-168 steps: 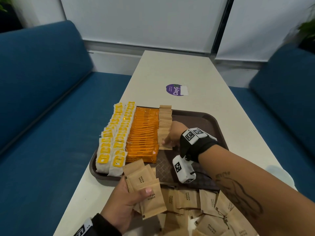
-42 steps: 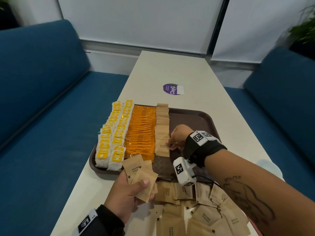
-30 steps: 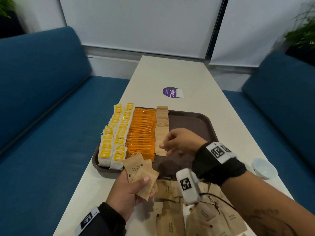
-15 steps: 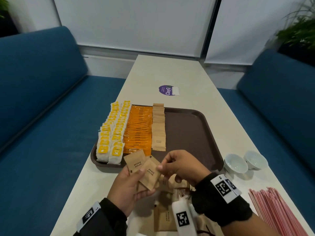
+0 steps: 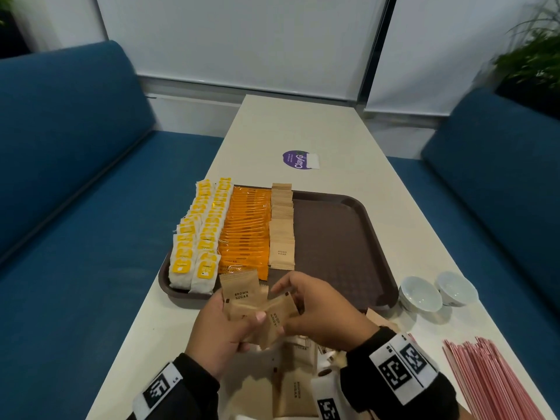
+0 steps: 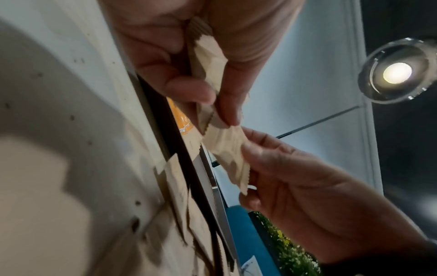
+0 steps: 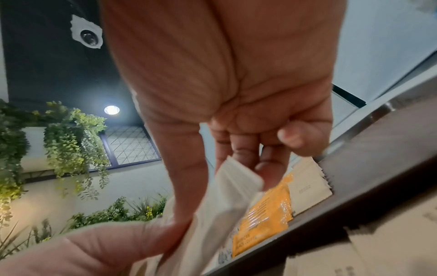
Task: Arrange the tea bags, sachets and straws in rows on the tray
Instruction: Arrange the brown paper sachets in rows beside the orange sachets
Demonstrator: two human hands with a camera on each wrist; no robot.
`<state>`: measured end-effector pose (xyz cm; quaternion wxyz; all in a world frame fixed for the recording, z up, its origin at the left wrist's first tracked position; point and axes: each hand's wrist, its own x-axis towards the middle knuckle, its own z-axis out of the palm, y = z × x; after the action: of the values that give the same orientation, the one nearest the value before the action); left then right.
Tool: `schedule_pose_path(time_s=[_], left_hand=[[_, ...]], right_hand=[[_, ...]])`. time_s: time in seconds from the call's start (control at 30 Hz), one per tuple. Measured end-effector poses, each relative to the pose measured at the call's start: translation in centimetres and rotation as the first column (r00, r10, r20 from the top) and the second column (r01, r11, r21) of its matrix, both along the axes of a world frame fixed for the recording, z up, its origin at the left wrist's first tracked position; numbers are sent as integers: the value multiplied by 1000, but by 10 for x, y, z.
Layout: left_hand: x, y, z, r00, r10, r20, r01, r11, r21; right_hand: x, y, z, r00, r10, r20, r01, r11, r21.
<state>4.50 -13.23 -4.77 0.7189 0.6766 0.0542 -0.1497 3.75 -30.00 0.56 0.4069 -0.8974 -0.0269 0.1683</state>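
At lower centre, loose brown sugar sachets [image 5: 295,386] lie on the tabletop [image 5: 303,131]. Above them the left hand [image 5: 224,328] grips a small fan of sachets [image 5: 242,294]; the right hand [image 5: 321,313] pinches one sachet [image 5: 277,318]. Farther up, the tray [image 5: 339,247] carries four rows; two small white bowls [image 5: 421,294] sit right.

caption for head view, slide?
Both hands hold brown sugar sachets before the half-filled tray.

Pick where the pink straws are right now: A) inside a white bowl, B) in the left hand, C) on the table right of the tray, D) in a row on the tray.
C: the pink straws lie on the table, near right of the tray, past the white bowls; none are on the tray.
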Motion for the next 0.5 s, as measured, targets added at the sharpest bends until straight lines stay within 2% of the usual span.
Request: schedule_pose_path(time_s=[0.1, 0.23, 0.33, 0.4, 0.5], left_hand=[[2, -1, 3, 998, -47, 47, 43, 996, 85], [6, -1, 3, 1000, -9, 15, 8, 999, 37], [12, 2, 3, 996, 69, -56, -73, 995, -72], [17, 3, 1, 990, 94, -100, -106, 987, -118], [26, 2, -1, 986, 90, -139, -112, 981, -160]], right_hand=[[2, 1, 6, 996, 4, 87, 5, 995, -98], [9, -6, 18, 1000, 26, -15, -27, 995, -94], [21, -18, 25, 988, -150, -37, 150, 989, -3], [35, -28, 25, 948, -307, -83, 311, 949, 52], [56, -36, 19, 872, -431, -231, 463, 881, 102]])
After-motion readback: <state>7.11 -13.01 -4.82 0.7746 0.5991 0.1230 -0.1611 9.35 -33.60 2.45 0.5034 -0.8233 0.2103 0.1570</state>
